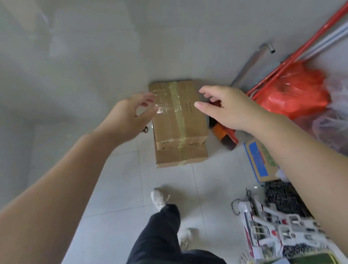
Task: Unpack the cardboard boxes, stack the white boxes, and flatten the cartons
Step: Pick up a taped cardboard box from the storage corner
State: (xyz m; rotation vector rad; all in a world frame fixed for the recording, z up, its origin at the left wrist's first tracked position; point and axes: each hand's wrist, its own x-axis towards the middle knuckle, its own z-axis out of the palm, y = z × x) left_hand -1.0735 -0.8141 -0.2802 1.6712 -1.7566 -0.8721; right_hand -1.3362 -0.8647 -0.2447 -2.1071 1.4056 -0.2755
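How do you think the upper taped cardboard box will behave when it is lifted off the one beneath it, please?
The upper cardboard box is sealed with tape, so it will probably stay stiff and closed. Its flat faces suit a two-handed grip by the left hand and right hand. The glossy tape may feel slippery. Its weight cannot be judged.

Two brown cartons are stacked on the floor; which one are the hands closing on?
The top carton, taped along its middle. Left hand and right hand flank it, open, while the bottom carton only shows beneath.
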